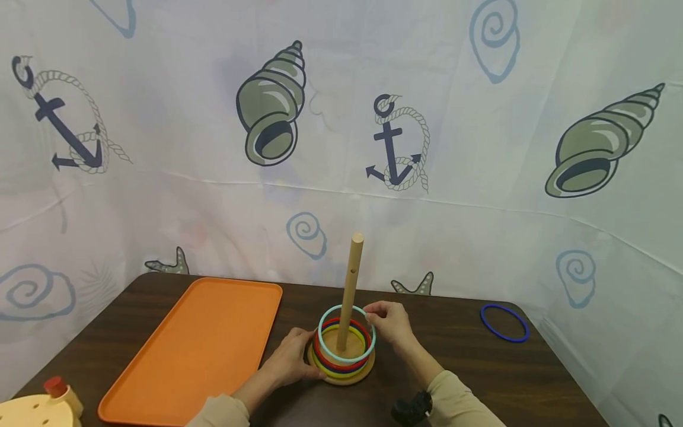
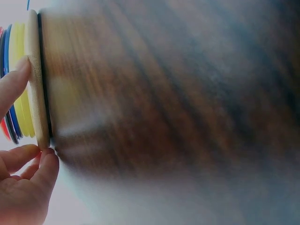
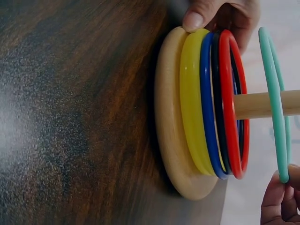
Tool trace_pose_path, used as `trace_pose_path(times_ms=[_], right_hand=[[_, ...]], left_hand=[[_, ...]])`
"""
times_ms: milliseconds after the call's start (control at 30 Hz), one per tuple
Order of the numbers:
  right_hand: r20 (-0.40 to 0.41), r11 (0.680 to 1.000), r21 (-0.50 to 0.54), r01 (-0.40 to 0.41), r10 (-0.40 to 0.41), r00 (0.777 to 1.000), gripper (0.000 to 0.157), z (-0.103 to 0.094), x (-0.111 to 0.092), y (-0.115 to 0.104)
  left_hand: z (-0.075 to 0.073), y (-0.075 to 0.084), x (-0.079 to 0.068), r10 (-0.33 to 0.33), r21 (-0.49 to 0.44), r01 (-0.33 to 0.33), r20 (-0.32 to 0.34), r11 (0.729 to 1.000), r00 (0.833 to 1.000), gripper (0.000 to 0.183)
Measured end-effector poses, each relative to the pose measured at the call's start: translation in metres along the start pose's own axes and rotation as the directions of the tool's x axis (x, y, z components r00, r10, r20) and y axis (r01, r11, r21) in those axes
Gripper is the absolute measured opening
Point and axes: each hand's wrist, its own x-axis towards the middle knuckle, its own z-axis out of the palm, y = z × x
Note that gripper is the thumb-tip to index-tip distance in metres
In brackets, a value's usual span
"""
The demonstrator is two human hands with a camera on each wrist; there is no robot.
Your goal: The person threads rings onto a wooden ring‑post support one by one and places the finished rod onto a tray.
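A wooden ring stand has a round base (image 3: 169,112) and an upright peg (image 1: 352,267). Around the peg, stacked low, are yellow (image 3: 191,103), blue (image 3: 206,93), black (image 3: 217,103) and red (image 3: 228,103) rings. My left hand (image 1: 290,357) grips the base at its left side, fingers and thumb at its edge. With thumb and fingers, my right hand (image 1: 392,323) pinches a mint-green ring (image 3: 277,112) at its right edge. This ring encircles the peg, above and apart from the red one.
An orange tray (image 1: 197,350) lies left of the stand on the dark wooden table (image 1: 427,356). A separate blue ring (image 1: 525,335) rests at the right. At the lower left is a cream piece with a red knob (image 1: 55,386). A printed curtain (image 1: 341,207) hangs behind.
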Motion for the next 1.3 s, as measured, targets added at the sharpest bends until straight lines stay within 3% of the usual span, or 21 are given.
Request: trace_pose_path(times_ms=[500,733,967,1133,1300], right_hand=[[0.030,0.998,-0.051,-0.023,0.024,0.999,0.007,0.0071,-0.0014,-0.0007],[0.014,0.996,-0.080,0.024,-0.023,1.000,0.007,0.0078,-0.0011,0.0004],[0.011,0.987,-0.104,0.124,-0.124,0.992,0.005,0.0056,-0.0022,0.0050],[0.002,0.990,-0.135,0.049,-0.049,0.999,0.006,0.0081,-0.0013,0.0035],[-0.005,0.985,-0.168,0.036,-0.037,0.999,0.005,0.0106,-0.0012,0.0030]], left_hand=[[-0.0005,0.0013,-0.0001,0.000,0.002,0.000,0.008,1.000,1.000,0.080],[-0.0014,0.0028,-0.0006,-0.006,0.009,0.006,0.010,1.000,1.000,0.083],[-0.0011,0.0022,0.0000,0.000,0.016,0.000,0.003,1.000,1.000,0.081],[-0.0005,0.0020,0.0004,0.005,0.023,-0.005,-0.004,1.000,1.000,0.080],[-0.0009,0.0024,0.0002,-0.007,0.014,0.007,0.000,1.000,1.000,0.080]])
